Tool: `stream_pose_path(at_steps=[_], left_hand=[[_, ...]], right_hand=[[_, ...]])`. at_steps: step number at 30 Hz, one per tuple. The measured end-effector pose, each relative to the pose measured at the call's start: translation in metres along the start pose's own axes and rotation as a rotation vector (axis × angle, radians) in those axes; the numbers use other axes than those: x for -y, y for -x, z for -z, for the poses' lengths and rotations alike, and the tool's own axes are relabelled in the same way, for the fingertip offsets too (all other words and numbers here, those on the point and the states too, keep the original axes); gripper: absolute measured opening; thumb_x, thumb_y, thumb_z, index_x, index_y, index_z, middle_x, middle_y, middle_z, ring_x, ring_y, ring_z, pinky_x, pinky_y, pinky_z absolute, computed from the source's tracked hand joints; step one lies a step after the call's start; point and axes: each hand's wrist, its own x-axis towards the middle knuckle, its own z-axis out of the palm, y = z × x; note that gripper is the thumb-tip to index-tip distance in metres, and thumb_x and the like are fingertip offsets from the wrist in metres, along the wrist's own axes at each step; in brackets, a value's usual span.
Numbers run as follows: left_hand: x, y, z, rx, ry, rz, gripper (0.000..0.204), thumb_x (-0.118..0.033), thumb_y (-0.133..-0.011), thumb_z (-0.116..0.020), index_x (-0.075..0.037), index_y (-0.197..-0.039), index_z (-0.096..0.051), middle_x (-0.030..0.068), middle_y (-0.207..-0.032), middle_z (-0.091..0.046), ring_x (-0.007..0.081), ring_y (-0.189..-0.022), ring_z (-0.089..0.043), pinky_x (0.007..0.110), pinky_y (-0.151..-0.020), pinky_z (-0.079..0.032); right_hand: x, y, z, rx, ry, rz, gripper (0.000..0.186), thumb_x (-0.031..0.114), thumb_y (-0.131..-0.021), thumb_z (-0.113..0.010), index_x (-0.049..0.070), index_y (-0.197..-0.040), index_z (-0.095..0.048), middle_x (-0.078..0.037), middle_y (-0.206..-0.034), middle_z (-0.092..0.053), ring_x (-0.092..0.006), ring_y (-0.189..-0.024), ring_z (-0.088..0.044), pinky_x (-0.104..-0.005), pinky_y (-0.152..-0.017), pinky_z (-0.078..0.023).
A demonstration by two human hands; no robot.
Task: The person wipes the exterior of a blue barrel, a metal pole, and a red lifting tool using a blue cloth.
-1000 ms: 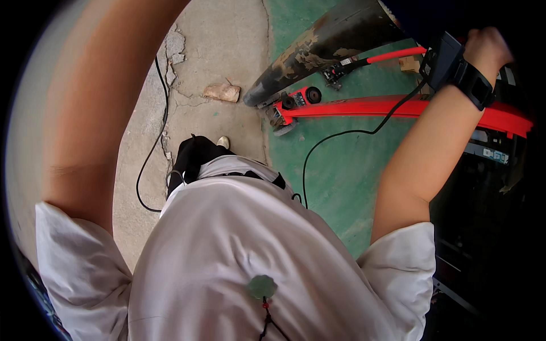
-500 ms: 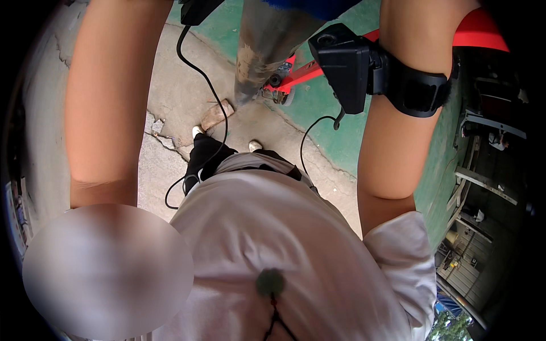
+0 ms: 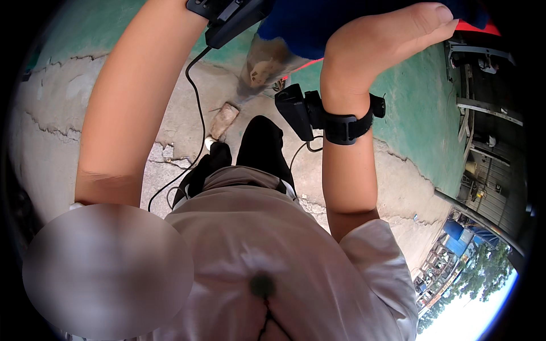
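My left forearm point(image 3: 122, 105) reaches up past the top edge, so the left hand is out of view. At the top right, my right hand point(image 3: 387, 42) is bent sharply at the wrist and points right. Its thumb lies straight on top, and the other fingers are mostly hidden behind it. The hand overlaps a dark blue, cloth-like thing point(image 3: 301, 25); whether it grips or only rests there, I cannot tell. Under the blue part a grey, tapered post-like piece point(image 3: 270, 65), scuffed with tan, comes down toward the floor.
Black devices are strapped to my left wrist point(image 3: 233, 20) and my right wrist point(image 3: 341, 128), each with a cable. A brick point(image 3: 224, 119) lies on the cracked concrete near my feet. Green floor point(image 3: 421, 125) extends to the right, with metal frames point(image 3: 483, 108) along the far right.
My right hand has come into view, its forearm shifting left and down. My left arm has tilted right. More of the blue thing shows, and much less of the red wheeled equipment behind the post.
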Motion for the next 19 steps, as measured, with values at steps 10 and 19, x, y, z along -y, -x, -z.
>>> stream_pose_path(at_steps=[10,19], left_hand=[[0.010,0.019,-0.022,0.094,-0.299,0.078,0.052,-0.036,-0.103,-0.027,0.007,-0.111,-0.057,0.0178,-0.108,-0.062,0.0255,-0.100,-0.058,0.033,-0.094,-0.041],[-0.016,0.039,-0.007,0.202,-0.350,-0.071,0.039,-0.027,-0.100,-0.040,0.004,-0.122,-0.045,0.0211,-0.118,-0.051,0.0382,-0.104,-0.055,0.039,-0.089,-0.044]], right_hand=[[0.009,-0.001,0.004,0.048,-0.120,-0.139,0.073,0.047,-0.100,-0.026,-0.013,-0.141,-0.017,-0.028,-0.144,-0.027,-0.0349,-0.132,-0.032,-0.0404,-0.112,-0.021],[0.035,0.011,0.014,-0.198,-0.057,-0.458,0.088,0.072,-0.086,-0.024,0.003,-0.139,-0.034,-0.016,-0.138,-0.043,-0.0314,-0.124,-0.045,-0.0416,-0.108,-0.033]])
